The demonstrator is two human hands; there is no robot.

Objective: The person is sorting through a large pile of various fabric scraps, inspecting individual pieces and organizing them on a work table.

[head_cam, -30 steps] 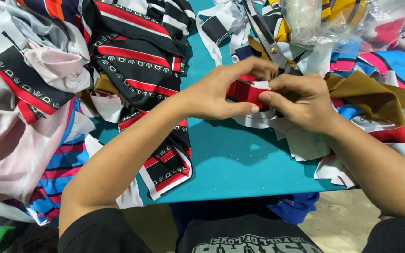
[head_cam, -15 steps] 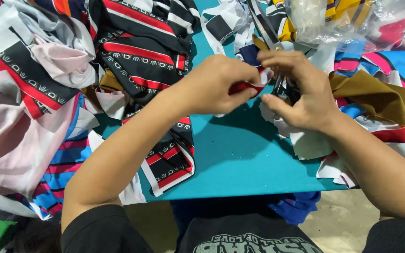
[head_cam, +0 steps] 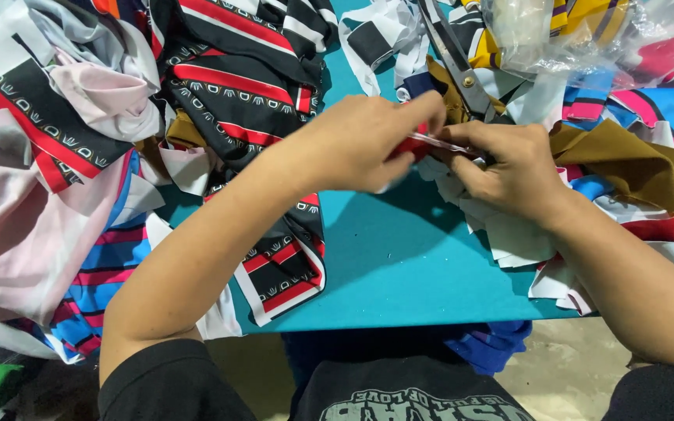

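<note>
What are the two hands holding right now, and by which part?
Both the left hand and right hand pinch a small red fabric scrap between their fingertips, one at each end; its exact edges are hidden.

A garment workshop: fabric scraps (head_cam: 56,156) heaped over a teal cutting table (head_cam: 399,273), scissors (head_cam: 454,54).

Above a teal table (head_cam: 399,273), the left hand (head_cam: 364,140) and right hand (head_cam: 509,168) meet at the centre of the frame, pinching a small red cloth piece (head_cam: 415,144) between them. Heaped striped fabrics (head_cam: 228,86) fill the upper left. Scissors (head_cam: 454,54) lie at upper centre, beside a brown cloth (head_cam: 626,160) and clear plastic bag (head_cam: 555,31) at upper right.
</note>
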